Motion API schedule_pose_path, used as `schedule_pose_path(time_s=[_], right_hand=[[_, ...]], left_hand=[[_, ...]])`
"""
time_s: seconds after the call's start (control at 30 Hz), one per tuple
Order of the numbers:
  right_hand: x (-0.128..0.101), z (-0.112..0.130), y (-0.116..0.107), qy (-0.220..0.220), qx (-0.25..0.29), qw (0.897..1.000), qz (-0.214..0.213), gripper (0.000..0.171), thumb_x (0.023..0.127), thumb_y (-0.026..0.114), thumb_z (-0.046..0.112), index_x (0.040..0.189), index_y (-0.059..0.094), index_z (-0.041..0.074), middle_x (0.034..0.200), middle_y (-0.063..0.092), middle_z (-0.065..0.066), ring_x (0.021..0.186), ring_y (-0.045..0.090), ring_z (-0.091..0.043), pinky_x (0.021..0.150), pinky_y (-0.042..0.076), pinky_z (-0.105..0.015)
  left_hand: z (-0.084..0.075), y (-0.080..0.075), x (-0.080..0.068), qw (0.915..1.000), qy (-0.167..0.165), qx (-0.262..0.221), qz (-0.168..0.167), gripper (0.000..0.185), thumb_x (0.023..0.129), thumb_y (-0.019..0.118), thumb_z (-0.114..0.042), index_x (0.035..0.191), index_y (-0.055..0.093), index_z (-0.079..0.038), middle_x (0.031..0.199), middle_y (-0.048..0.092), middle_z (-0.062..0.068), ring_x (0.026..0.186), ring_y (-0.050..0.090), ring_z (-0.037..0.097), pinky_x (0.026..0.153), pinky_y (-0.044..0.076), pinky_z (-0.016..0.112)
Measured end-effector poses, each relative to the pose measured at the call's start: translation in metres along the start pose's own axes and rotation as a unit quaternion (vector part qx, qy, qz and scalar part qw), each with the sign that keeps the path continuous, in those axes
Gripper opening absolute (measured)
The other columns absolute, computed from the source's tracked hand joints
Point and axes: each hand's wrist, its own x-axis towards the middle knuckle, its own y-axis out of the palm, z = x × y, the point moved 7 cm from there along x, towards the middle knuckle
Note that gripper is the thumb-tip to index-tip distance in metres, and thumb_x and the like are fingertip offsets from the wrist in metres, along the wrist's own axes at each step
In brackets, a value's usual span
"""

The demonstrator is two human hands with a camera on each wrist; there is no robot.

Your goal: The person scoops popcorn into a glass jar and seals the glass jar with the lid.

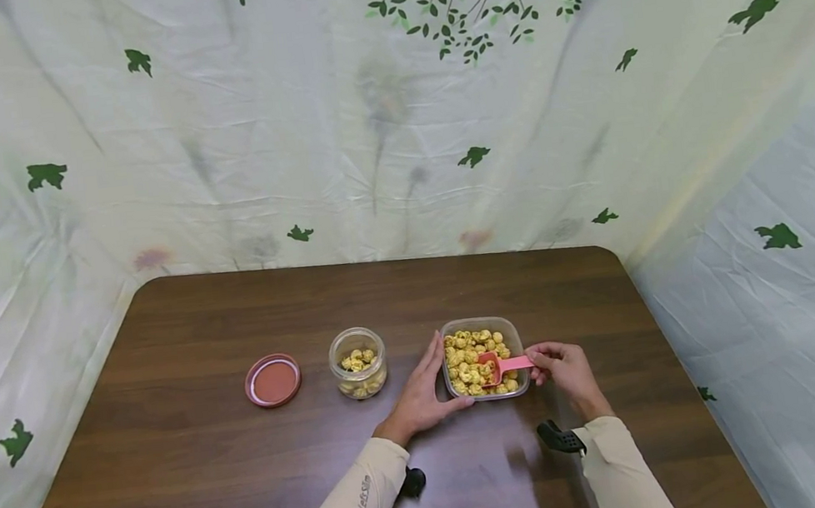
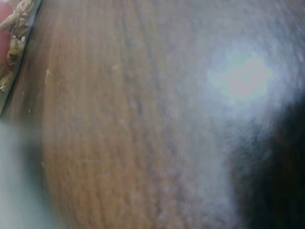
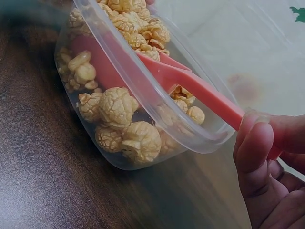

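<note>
Leaf-print sheeting backs your wooden table (image 1: 198, 470). Your right hand (image 1: 567, 370) pinches the pink scoop (image 1: 505, 365), buried in popcorn (image 1: 467, 348); your left hand (image 1: 420, 399), fingers straight, steadies the plastic tub (image 1: 516, 334). Scooping's underway; next, lift level towards the glass jar (image 1: 358, 363).

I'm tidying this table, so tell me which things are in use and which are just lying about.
In use:
clear plastic tub of popcorn
pink plastic scoop
small clear jar partly filled with popcorn
left hand steadying the tub
right hand pinching the scoop

Lying about:
round reddish lid

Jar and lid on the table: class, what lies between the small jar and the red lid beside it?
Only bare table separates the jar and lid, in the head view.
</note>
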Motion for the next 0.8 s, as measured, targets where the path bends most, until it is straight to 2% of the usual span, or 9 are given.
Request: schedule_pose_path(time_s=[0.13, 0.37, 0.6, 0.8], right_hand=[[-0.0003, -0.0012, -0.0017, 0.005, 0.012, 1.000, -0.001, 0.023, 0.096, 0.054, -0.001, 0.110, 0.059, -0.018, 0.075, 0.060, -0.006, 0.059, 0.054, -0.011, 0.052, 0.050, -0.021], [0.0016, -0.0070, -0.0029, 0.017, 0.014, 1.000, -0.005, 0.022, 0.096, 0.054, 0.000, 0.110, 0.059, -0.017, 0.074, 0.060, -0.005, 0.060, 0.055, -0.011, 0.053, 0.051, -0.021], [0.0026, -0.0096, -0.0035, 0.016, 0.031, 0.999, -0.003, 0.022, 0.096, 0.053, -0.002, 0.110, 0.058, -0.018, 0.073, 0.061, -0.004, 0.058, 0.054, -0.010, 0.052, 0.050, -0.020], [0.0012, -0.0082, -0.0053, 0.022, 0.035, 0.999, -0.001, 0.025, 0.097, 0.053, 0.001, 0.113, 0.057, -0.018, 0.076, 0.062, -0.005, 0.060, 0.054, -0.010, 0.053, 0.050, -0.020]], left_hand=[[-0.0018, -0.0008, -0.0007, 0.9999, 0.009, -0.005, -0.008, 0.108, 0.076, 0.081, -0.038, 0.153, 0.014, 0.001, 0.160, 0.011, 0.016, 0.144, 0.019, 0.031, 0.114, 0.025, 0.044], [0.0014, 0.0001, -0.0017, 0.9998, 0.000, -0.018, -0.013, 0.111, 0.076, 0.080, -0.041, 0.153, 0.012, -0.001, 0.160, 0.011, 0.015, 0.144, 0.021, 0.031, 0.113, 0.026, 0.046], [0.0030, 0.0013, -0.0030, 0.9990, 0.023, -0.012, -0.037, 0.109, 0.078, 0.076, -0.049, 0.154, 0.013, -0.002, 0.159, 0.016, 0.017, 0.141, 0.026, 0.036, 0.112, 0.029, 0.046], [0.0049, 0.0015, -0.0016, 0.9994, -0.006, -0.026, -0.023, 0.110, 0.076, 0.080, -0.041, 0.154, 0.014, -0.004, 0.158, 0.019, 0.018, 0.142, 0.025, 0.033, 0.113, 0.027, 0.047]])
